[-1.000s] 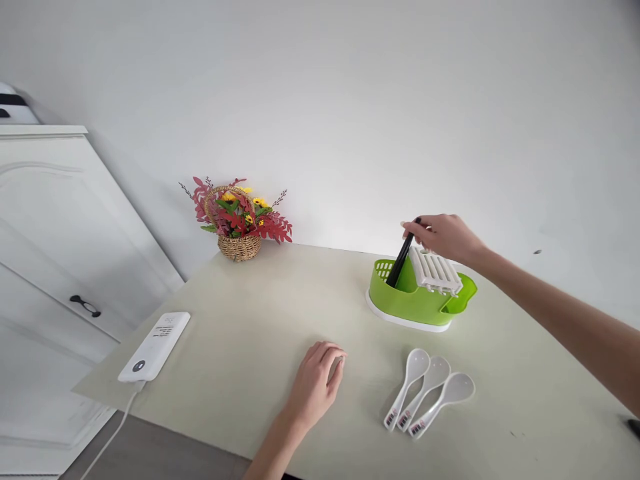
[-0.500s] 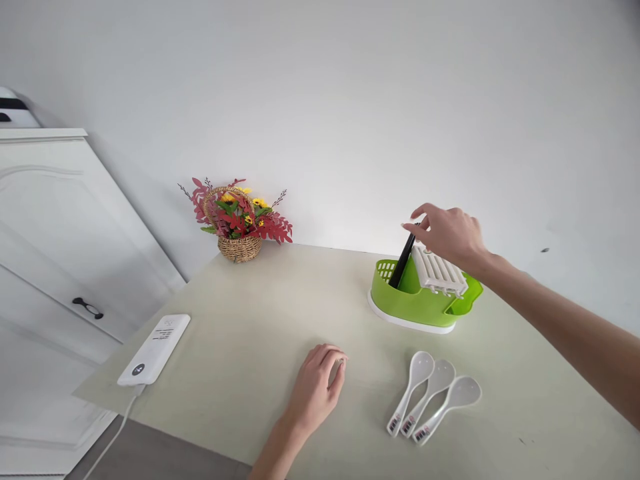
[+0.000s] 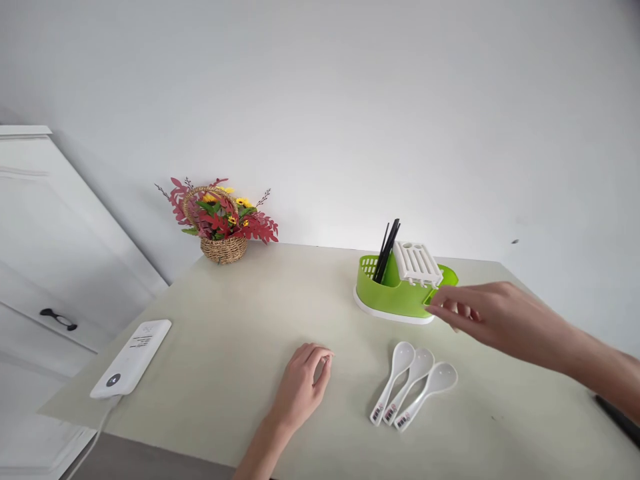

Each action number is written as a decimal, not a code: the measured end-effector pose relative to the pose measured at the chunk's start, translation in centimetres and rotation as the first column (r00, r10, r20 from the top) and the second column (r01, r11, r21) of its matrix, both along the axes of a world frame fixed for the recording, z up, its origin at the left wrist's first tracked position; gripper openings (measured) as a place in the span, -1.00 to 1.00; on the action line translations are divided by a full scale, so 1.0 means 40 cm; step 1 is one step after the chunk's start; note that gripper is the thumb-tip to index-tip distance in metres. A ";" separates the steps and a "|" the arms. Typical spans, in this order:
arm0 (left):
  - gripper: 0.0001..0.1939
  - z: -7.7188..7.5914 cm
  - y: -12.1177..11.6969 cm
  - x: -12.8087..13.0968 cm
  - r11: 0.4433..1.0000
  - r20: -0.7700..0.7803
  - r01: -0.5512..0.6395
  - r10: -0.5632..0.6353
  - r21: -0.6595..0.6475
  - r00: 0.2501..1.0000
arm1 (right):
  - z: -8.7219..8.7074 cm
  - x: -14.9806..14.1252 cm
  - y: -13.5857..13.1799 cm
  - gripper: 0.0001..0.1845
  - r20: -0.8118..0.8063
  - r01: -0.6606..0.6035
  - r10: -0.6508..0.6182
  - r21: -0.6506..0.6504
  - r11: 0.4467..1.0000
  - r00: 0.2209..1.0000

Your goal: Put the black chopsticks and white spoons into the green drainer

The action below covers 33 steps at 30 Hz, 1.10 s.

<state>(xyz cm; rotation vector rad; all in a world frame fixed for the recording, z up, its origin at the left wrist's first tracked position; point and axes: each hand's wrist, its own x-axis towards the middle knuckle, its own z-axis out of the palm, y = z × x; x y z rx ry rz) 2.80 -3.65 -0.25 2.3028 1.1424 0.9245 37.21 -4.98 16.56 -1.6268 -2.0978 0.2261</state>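
Observation:
On the tabletop, my left hand (image 3: 303,380) rests loosely curled, a gap showing between thumb and index finger, with nothing in it. My right hand (image 3: 493,313) hovers in front of the right end of a green cutlery holder (image 3: 390,298), fingers bent, thumb apart from them, holding nothing visible. Black chopsticks (image 3: 387,250) lean in the holder's left compartment. A white slotted rack with hooks (image 3: 417,265) sits over its middle. Three white spoons (image 3: 400,360), (image 3: 416,373), (image 3: 440,379) lie fanned out between my hands, handles toward me.
A wicker basket of artificial flowers (image 3: 223,249) stands at the back left by the wall. Near the left table edge lies a white power bank (image 3: 133,358) with a cable (image 3: 93,440). A white cabinet (image 3: 50,247) is beyond. Part of a dark object (image 3: 617,421) shows at right.
My right hand has let go of the chopsticks, which now lean in the holder, and has moved down and right. My left hand stays resting. The view has shifted slightly right.

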 end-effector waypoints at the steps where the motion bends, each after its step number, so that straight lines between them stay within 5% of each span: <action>1: -0.82 0.002 0.000 0.001 1.000 -0.005 0.003 -0.003 -0.001 1.000 | -0.027 0.015 -0.015 -0.58 0.059 -0.001 0.006 -0.072 0.997 0.998; 5: -0.81 0.007 0.001 0.007 1.000 -0.031 0.008 -0.007 0.005 0.999 | -0.154 0.074 -0.073 -0.59 0.141 0.111 -0.075 -0.268 0.957 0.987; 10: -0.79 0.010 0.002 0.011 1.000 -0.030 -0.002 0.002 0.010 1.000 | -0.312 0.131 -0.147 -0.54 -0.140 0.150 -0.241 -0.468 0.871 0.960; 13: -0.79 0.011 0.003 0.012 1.000 -0.033 -0.003 0.004 0.008 0.999 | -0.371 0.138 -0.181 -0.47 -0.279 0.132 -0.320 -0.531 0.837 0.905; 23: -0.78 0.019 0.005 0.020 0.999 -0.055 -0.023 0.022 -0.028 0.998 | -0.434 0.100 -0.190 -0.21 -0.562 0.062 -0.440 -0.567 0.822 0.701; 33: -0.75 0.023 0.007 0.022 0.998 -0.045 -0.048 0.046 -0.045 0.998 | -0.455 0.099 -0.156 -0.33 -0.552 0.074 -0.452 -0.574 0.816 0.701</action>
